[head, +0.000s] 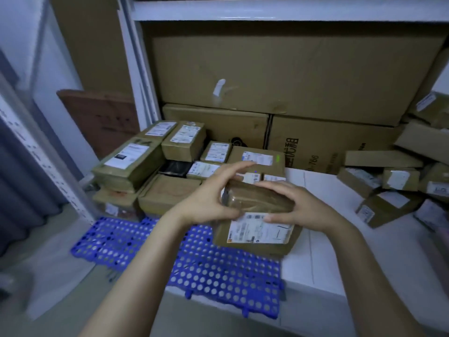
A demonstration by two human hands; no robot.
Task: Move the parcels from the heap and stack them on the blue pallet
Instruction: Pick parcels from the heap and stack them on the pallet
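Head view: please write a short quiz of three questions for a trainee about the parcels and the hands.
1. True or false: only the right hand grips the held parcel; the left hand hangs free.
2. The loose heap lies: A) left of the blue pallet; B) right of it, on the white surface; C) on the pallet itself.
3. Fill in: the stacked parcels stand at the pallet's ___ end (near/far).
Key: 1 false, both hands grip it; 2 B; 3 far.
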